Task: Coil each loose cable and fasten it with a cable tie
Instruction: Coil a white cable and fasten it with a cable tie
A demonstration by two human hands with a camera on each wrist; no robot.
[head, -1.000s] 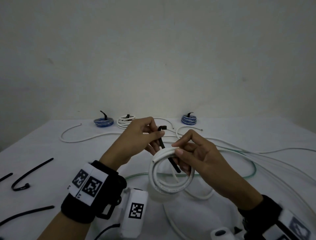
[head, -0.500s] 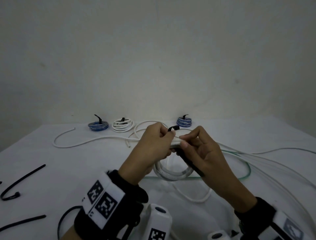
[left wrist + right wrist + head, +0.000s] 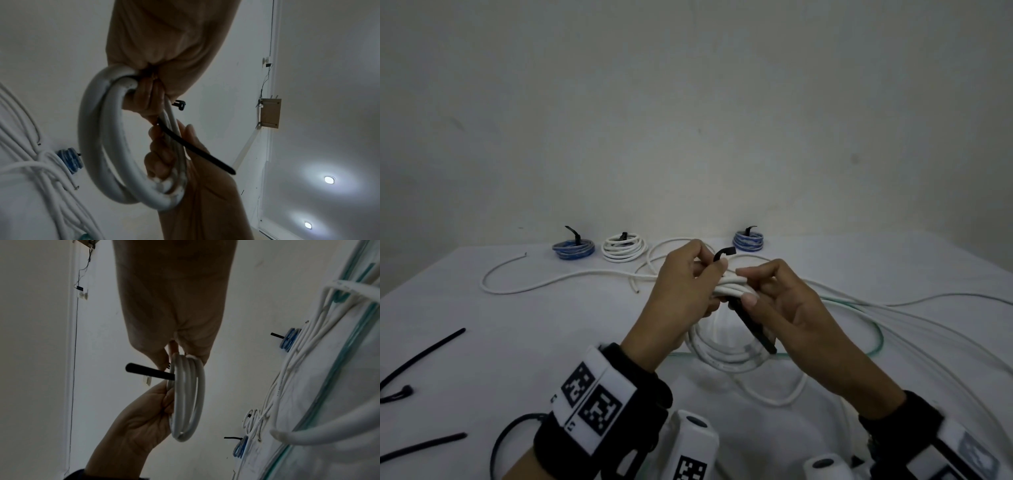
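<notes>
Currently the white cable coil is held up off the table, between both hands, roughly centre of the head view. Several turns, stacked together; top of the bundle sits in the fingers, lower arc hangs free.

Black cable tie runs across the top of the bundle: head end sticks up above the left fingertips, tail points down and toward the person under the right thumb. Can't tell whether the tail is threaded through the head.

Left hand: fingers curled round the coil's top left, pinching the tie near its head. Right hand: thumb and fingers clamped on the coil's top right, tail of the tie passing under the thumb. The left wrist view shows the tie crossing the strands between the two grips; in the right wrist view its tail juts out sideways from the coil.

On the table under and right of the hands: loose white cables and one green-tinted cable, uncoiled. Another loose white cable loops off to the left.

Far edge: three finished coils with ties on, blue, white, blue.

Left near edge: spare black ties lying flat.
</notes>
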